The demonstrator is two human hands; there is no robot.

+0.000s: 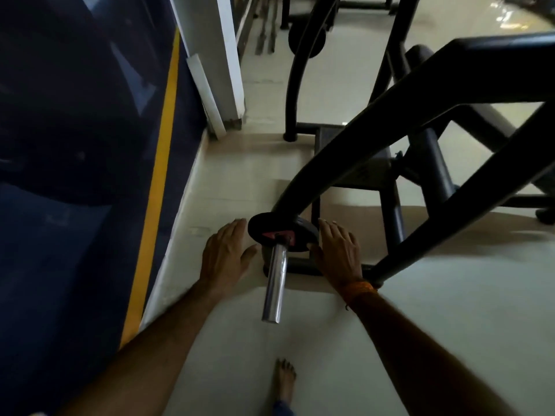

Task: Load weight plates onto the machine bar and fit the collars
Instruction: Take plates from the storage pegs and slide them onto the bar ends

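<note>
A small black weight plate (271, 228) with a red label sits at the inner end of the chrome machine bar (274, 285), against the black curved arm of the machine (354, 145). My left hand (225, 255) is flat and open just left of the plate, its thumb close to the plate's edge. On the plate's right side my right hand (339, 250) is open too, with its thumb near the rim. Neither hand grips anything. The bar's outer length is bare. No collar is in view.
A dark blue wall with a yellow stripe (156, 187) runs along the left. Black machine frames (426, 163) fill the right and back. My bare foot (285, 382) stands on the pale tiled floor (450, 310) below the bar's end. An orange band is on my right wrist.
</note>
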